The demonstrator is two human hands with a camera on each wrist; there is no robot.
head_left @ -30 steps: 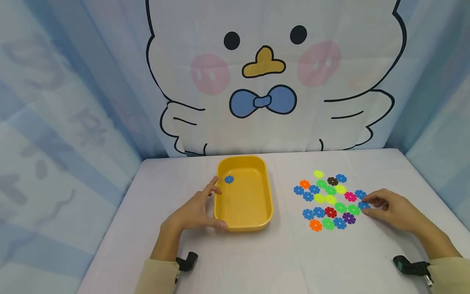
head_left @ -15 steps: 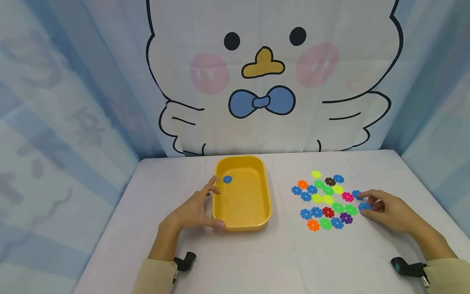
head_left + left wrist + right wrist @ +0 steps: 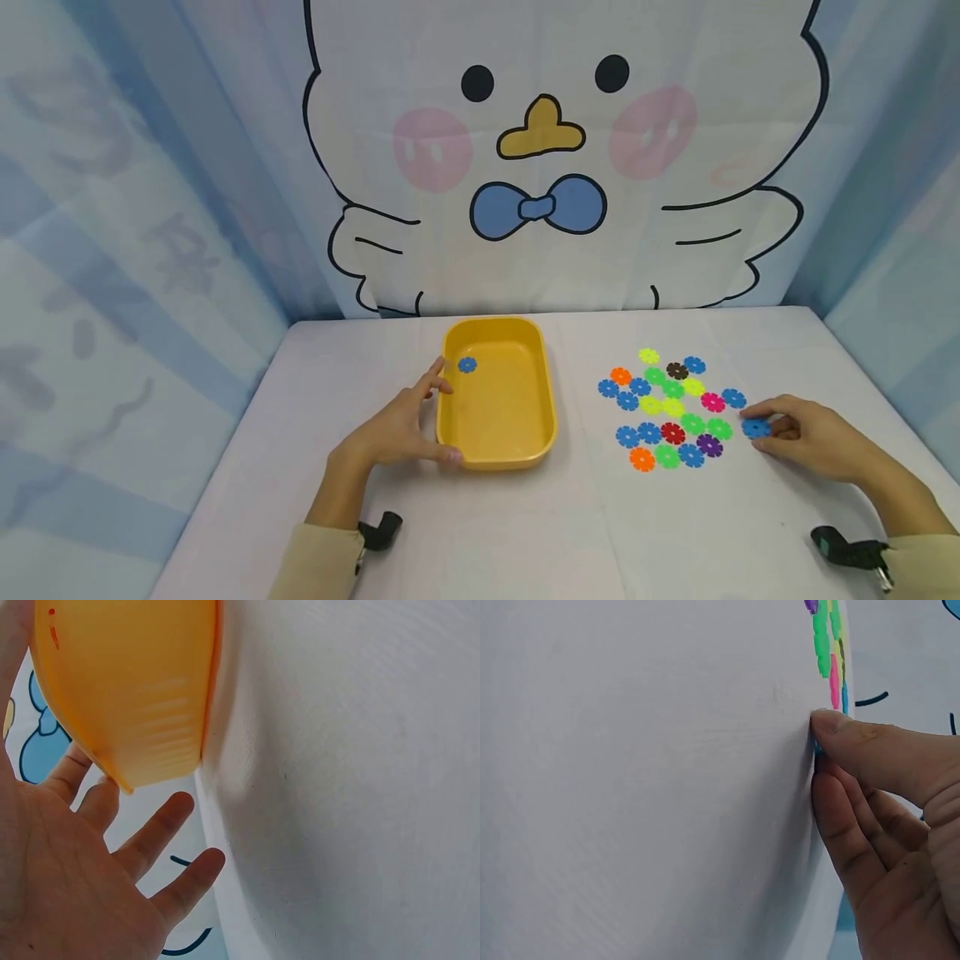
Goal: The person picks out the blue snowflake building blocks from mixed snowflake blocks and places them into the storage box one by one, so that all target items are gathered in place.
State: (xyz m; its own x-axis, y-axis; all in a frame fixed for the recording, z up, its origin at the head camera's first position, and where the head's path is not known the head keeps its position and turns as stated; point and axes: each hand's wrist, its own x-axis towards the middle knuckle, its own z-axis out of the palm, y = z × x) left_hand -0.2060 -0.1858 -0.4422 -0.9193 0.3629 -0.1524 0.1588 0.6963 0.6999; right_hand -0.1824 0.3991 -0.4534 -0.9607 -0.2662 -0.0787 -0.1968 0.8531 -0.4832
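Note:
A blue flower-shaped plastic disc [image 3: 756, 427] sits between the thumb and index finger of my right hand [image 3: 813, 437], low at the right edge of the disc group. In the right wrist view the pinching fingertips mostly hide it, close to the table. My left hand [image 3: 393, 429] rests against the left side of a yellow tray [image 3: 551, 417], its thumb at the near left corner and fingers at the left rim. Those fingers are spread and fairly straight in the left wrist view, some touching the rim. Inside the tray lies one blue disc [image 3: 467, 365].
Several flower discs in blue, green [image 3: 667, 457], yellow, orange [image 3: 642, 459], red, pink, purple and brown lie flat right of the tray. The white tablecloth [image 3: 517, 533] runs back to a printed curtain [image 3: 540, 275]. A black wrist device [image 3: 847, 548] hangs by each sleeve.
My right hand has drawn the blue disc a little rightward and toward me, away from the green one. My left hand and the tray stay in place; the head view shifts slightly.

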